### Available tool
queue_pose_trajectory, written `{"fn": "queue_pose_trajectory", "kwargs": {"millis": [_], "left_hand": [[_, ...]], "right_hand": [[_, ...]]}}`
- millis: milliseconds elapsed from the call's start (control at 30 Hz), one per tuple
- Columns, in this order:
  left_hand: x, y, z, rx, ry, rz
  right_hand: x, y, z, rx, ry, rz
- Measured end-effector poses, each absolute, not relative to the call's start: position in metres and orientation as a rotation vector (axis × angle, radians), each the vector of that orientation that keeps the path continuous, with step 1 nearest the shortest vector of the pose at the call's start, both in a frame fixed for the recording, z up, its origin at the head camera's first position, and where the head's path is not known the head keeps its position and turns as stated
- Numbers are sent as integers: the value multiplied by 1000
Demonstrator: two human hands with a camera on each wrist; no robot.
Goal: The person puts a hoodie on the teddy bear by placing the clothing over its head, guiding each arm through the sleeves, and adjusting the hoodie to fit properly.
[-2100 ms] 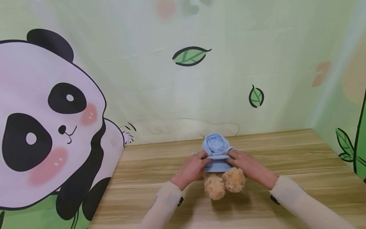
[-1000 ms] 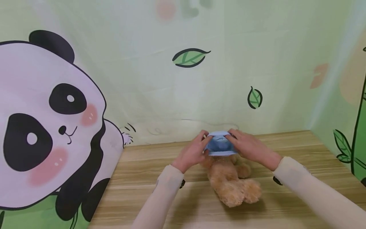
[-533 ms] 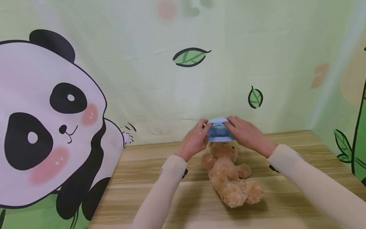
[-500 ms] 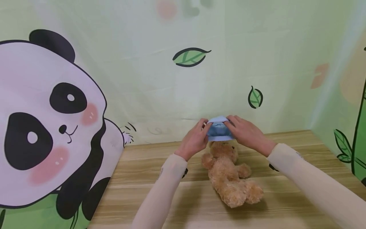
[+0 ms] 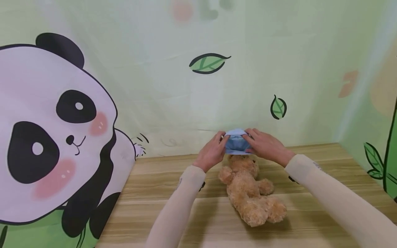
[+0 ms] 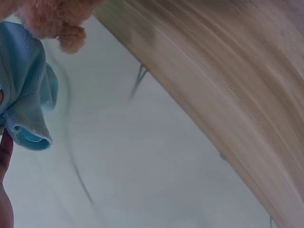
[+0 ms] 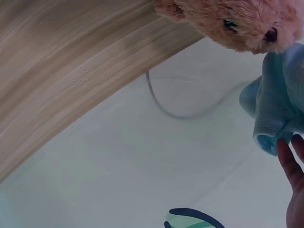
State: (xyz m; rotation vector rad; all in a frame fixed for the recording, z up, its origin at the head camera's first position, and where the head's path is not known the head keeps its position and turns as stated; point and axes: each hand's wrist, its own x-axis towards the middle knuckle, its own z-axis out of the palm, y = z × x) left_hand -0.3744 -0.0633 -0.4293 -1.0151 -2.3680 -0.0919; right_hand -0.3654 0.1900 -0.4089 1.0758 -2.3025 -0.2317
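Note:
A brown teddy bear (image 5: 245,186) lies on the wooden table, its legs toward me. At the crown of its head is a small light blue doll's hoodie (image 5: 237,144), its wide hem facing me. My left hand (image 5: 212,150) pinches the left side of that hem, and my right hand (image 5: 265,144) pinches the right side. In the right wrist view, the bear's face (image 7: 251,28) shows an eye and a nose right beside the blue cloth (image 7: 280,90). A short sleeve of the hoodie (image 6: 31,133) hangs at the left hand in the left wrist view.
The wood-grain table (image 5: 173,203) ends at a pale green backdrop (image 5: 173,103) close behind the hands. A large printed panda (image 5: 83,137) covers the panel at the left. A printed green side wall (image 5: 372,120) stands at the right.
The blue hoodie has come up off the bear's body and past its head, held by both hands. It rose clear of the head, then sank slightly back. The bear's torso is now uncovered.

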Motion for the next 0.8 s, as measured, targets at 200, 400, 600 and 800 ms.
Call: {"fn": "queue_pose_trajectory", "kwargs": {"millis": [200, 400, 600, 800], "left_hand": [[-380, -62, -438, -1003, -2383, -48], [-383, -61, -441, -1006, -2357, -12], [-394, -57, -450, -986, -2302, 52], [-402, -51, -464, -958, -2208, 162]], "right_hand": [[-367, 192, -412, 1103, -2365, -175], [-372, 192, -416, 1093, -2362, -179], [-386, 196, -431, 1079, -2270, -226], [-395, 201, -451, 1059, -2203, -341]]}}
